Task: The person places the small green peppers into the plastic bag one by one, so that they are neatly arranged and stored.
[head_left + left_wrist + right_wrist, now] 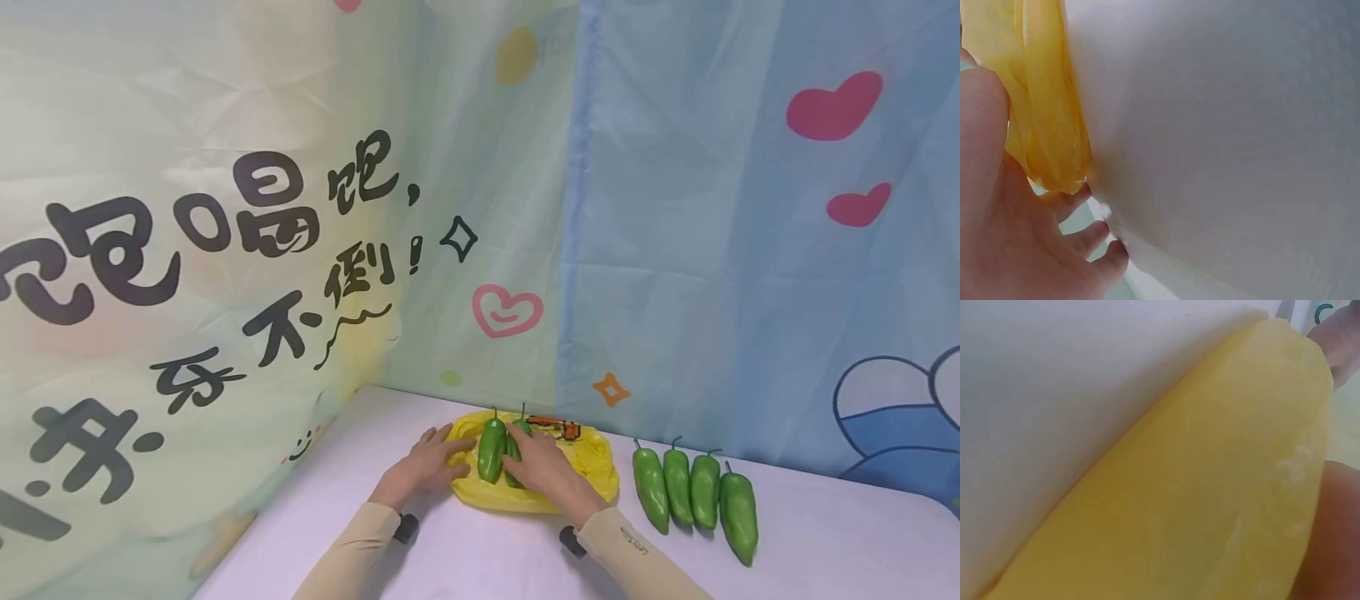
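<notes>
Two green peppers lie side by side on a flattened yellow plastic bag (495, 498) on the table. My left hand (426, 463) is at the bag's left edge with its fingers spread, the thumb and index finger close to the left pepper (491, 450). In the left wrist view, the bag's fold (1054, 125) lies between the thumb and the other fingers, which look loose. My right hand (546, 462) reaches over the bag and holds the right pepper (513, 450) between thumb and fingers, covering part of it. The bag hides most of this hand in the right wrist view.
Several more green peppers (703, 490) lie in a row on the white table (480, 554), right of the bag. A printed curtain (675, 250) hangs behind the table, and another printed sheet (187, 333) stands along the left.
</notes>
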Motion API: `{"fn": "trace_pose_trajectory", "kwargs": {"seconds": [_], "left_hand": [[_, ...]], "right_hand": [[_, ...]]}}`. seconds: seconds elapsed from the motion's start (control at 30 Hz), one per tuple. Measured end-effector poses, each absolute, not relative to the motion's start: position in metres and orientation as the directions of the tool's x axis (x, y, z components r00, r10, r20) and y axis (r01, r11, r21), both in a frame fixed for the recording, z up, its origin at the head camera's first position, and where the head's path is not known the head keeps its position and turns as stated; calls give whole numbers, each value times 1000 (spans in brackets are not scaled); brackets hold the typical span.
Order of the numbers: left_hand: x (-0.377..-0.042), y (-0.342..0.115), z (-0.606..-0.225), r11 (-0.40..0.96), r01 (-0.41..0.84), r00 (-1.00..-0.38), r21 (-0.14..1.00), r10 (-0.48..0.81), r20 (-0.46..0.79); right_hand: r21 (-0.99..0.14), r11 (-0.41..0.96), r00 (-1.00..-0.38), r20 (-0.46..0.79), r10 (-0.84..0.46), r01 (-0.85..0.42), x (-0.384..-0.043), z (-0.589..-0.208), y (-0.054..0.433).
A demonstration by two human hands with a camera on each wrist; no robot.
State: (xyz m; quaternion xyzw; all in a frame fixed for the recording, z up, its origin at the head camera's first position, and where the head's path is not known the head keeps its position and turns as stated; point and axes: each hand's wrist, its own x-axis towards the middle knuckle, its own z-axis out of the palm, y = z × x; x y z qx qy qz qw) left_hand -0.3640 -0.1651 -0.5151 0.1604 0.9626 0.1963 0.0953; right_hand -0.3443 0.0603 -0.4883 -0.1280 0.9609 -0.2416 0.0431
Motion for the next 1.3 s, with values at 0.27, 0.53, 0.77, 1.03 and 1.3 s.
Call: {"fn": "trace_pose_trajectory", "kwargs": {"seconds": [0.27, 0.53, 0.77, 1.03, 1.3], "left_hand": [[-363, -165, -514, 868, 272, -930, 414, 348, -119], [-363, -165, -515, 870, 282, -930, 405, 352, -107], [-362, -164, -514, 870, 269, -933, 414, 342, -112], [-362, -165, -514, 865, 274, -931, 421, 348, -109], [-363, -166, -517, 864, 274, -931, 422, 348, -108]], "right_hand": [[-429, 875, -966, -13, -257, -227, -337, -483, 62], [-396, 878, -959, 25, -283, -270, -329, -477, 63], [-358, 888, -956, 54, -289, -289, -321, -472, 63], [-332, 896, -955, 67, -289, -294, -314, -465, 64], [-348, 887, -951, 69, -300, -305, -307, -460, 70]]}}
